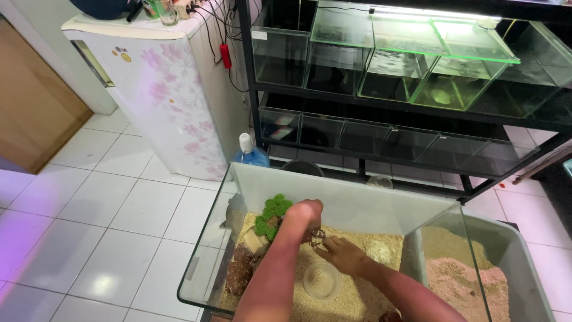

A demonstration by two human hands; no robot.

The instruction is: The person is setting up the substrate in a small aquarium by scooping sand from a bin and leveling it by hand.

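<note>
Obscuring something small, dark — hands.

The single head-worn camera is looking steeply down and forward from close above a glass tank, taking in the white tiled floor and shelving beyond.

i count two bare hands at six o'clock, one clear glass tank around them, one green moss clump, one clear round plastic dish, one grey plastic tub at four, one floral white fridge at ten.
</note>
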